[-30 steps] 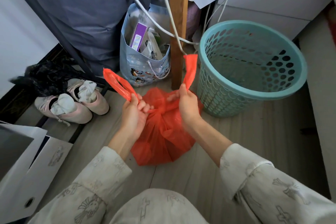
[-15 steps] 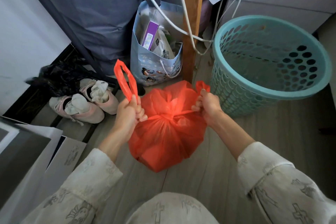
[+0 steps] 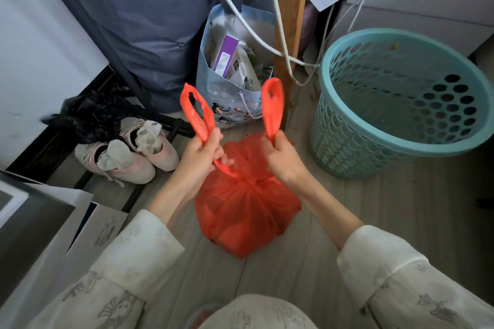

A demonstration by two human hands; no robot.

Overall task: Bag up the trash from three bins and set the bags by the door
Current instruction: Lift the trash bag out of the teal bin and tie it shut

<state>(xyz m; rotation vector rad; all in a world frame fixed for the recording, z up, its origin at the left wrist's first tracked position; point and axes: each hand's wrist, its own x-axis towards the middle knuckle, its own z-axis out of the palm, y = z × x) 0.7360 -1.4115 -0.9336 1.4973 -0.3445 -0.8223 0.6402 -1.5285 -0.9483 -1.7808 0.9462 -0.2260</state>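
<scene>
A full red plastic trash bag (image 3: 246, 211) sits on the wooden floor in front of me, its neck gathered into a twist. My left hand (image 3: 201, 153) grips the left handle loop (image 3: 196, 112), which stands upright. My right hand (image 3: 280, 159) grips the right handle loop (image 3: 272, 104), also upright. A teal perforated bin (image 3: 401, 104) stands just right of the bag, tilted toward me; I see no liner or trash in it.
A blue cartoon gift bag (image 3: 230, 83) with boxes stands behind the red bag by a wooden post (image 3: 290, 35). White cables hang there. Pink shoes (image 3: 125, 155) and a black bag (image 3: 91, 112) lie left. White boxes (image 3: 45, 230) sit at lower left.
Both hands have shifted their grip on the handles, and the two loops now stand straight up above the bag's gathered neck. The view has drifted slightly.
</scene>
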